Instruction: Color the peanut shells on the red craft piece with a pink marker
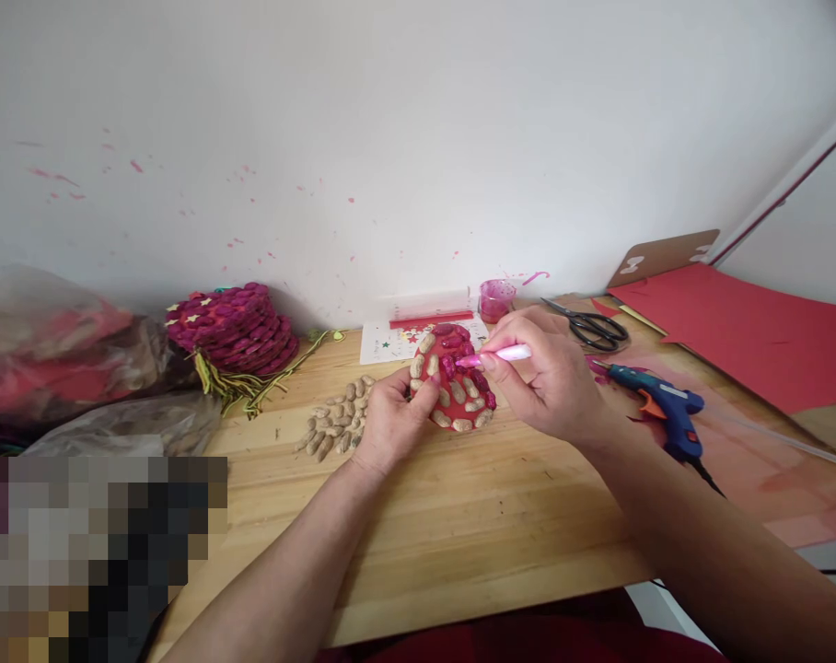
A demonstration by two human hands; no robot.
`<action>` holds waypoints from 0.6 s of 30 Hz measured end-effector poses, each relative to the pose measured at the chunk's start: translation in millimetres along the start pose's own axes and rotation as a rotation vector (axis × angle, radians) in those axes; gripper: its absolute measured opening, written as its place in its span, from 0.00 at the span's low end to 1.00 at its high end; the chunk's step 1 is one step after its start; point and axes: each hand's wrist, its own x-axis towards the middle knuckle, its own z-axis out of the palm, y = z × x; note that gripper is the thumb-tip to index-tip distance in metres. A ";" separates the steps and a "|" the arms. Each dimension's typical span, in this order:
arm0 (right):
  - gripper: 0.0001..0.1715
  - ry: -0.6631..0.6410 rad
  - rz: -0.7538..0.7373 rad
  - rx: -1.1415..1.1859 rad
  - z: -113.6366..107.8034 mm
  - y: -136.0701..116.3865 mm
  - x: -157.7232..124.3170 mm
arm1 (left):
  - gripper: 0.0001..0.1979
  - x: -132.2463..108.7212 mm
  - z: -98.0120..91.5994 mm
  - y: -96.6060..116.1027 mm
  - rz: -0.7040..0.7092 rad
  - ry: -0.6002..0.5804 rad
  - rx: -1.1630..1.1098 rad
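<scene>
My left hand (396, 419) grips a red card (451, 408) by its left edge, thumb on top, holding it tilted above the table. Whole peanuts in their shells are fixed on the card. Those on the upper and right part are coated in wet-looking magenta, while others stay bare tan. Pinched in my right hand (552, 382) is a paintbrush (513, 352) with a white handle, its magenta-stained tip touching the peanuts near the card's middle. A pile of loose peanuts (335, 416) lies left of my left hand. Behind the card stands a clear cup (496, 300) of magenta paint.
Stacked magenta peanut pieces (231, 327) with yellow-green tassels sit at the left, near plastic bags (59, 341). A white paper (377, 343) with small stars lies behind. Black scissors (594, 329), a blue glue gun (673, 410) with a cord and red sheets (749, 322) occupy the right.
</scene>
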 end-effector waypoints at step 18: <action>0.05 -0.049 0.127 0.297 -1.7 10.0 2.0 | 0.25 4.2 0.3 -13.8 -0.229 -0.077 -0.337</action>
